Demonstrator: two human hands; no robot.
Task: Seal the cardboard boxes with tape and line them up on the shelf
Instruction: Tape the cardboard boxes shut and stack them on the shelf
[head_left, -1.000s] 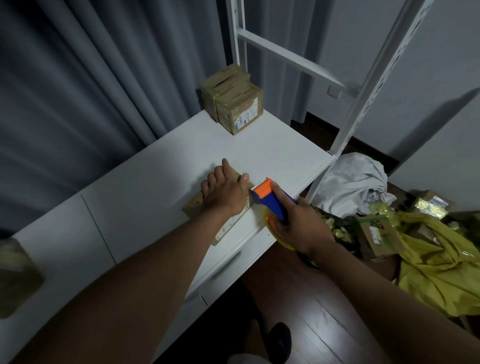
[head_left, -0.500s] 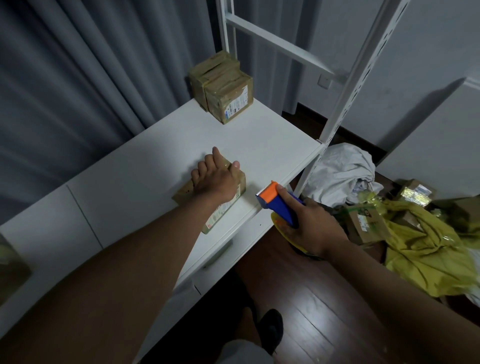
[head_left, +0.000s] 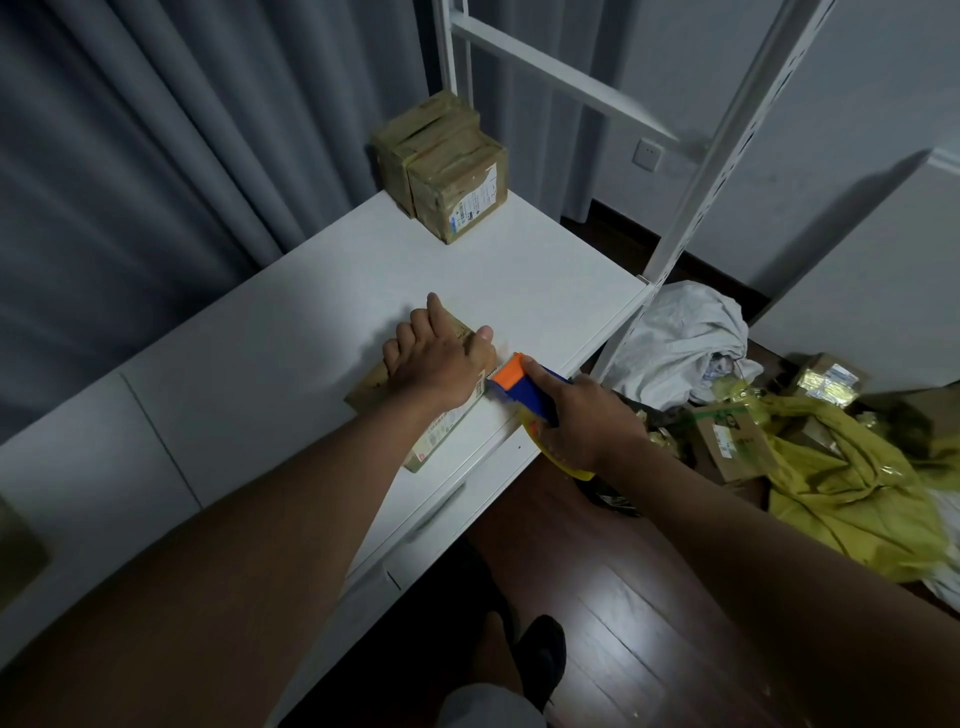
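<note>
Now your left hand (head_left: 436, 364) presses flat on the box (head_left: 415, 415), steadying it, while your right hand (head_left: 576, 421) grips the dispenser (head_left: 519, 387) at its edge.

Single view, head-mounted, wide-angle. Looks forward and steeply down from standing height onto a white shelf top (head_left: 270, 364); both forearms enter from the bottom edge and reach into mid-frame. Straight lines bow at the edges, e.g. the shelf upright (head_left: 727, 156) leaning at right. Grey curtain (head_left: 156, 156) fills the upper left, wood floor (head_left: 623, 597) the bottom right, the person's own foot (head_left: 540, 649) near bottom centre. Close range, arm's length to the surface. No second view, so no overlap.
</note>
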